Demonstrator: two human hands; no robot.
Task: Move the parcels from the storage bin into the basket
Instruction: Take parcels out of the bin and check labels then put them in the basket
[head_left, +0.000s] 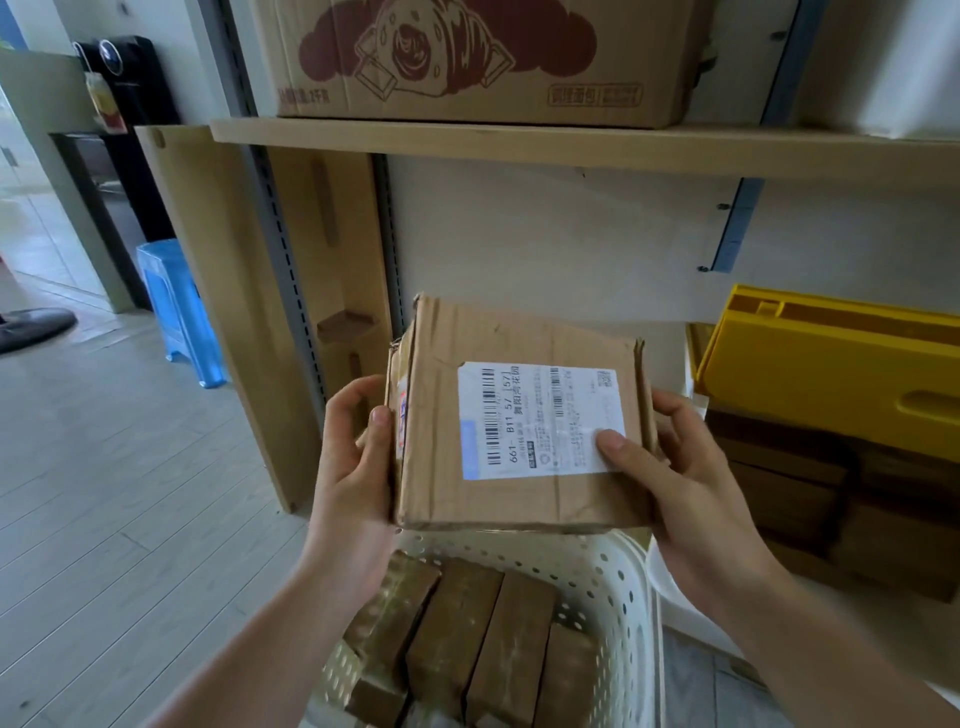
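Overhead, cardboard parcel (519, 421) label up, long axis left-right, above basket (631, 587), both hands' fingers (615, 446) gripping its ends

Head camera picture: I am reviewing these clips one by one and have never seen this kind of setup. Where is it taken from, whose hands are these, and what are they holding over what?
There is no machine here. The single picture comes from a wide-angle camera worn on a person's head, looking forward and down, so the two arms reaching in from the bottom are the wearer's own.

The left hand and right hand together hold a cardboard parcel by its two sides, thumbs on top. A white shipping label with barcodes faces the camera. Each grip is curled round an edge.

Directly below the parcel stands a cream perforated basket, already holding several brown parcels side by side. To the right is a yellow storage bin with dark parcels stacked beneath it. Above, a wooden shelf carries a large printed carton.
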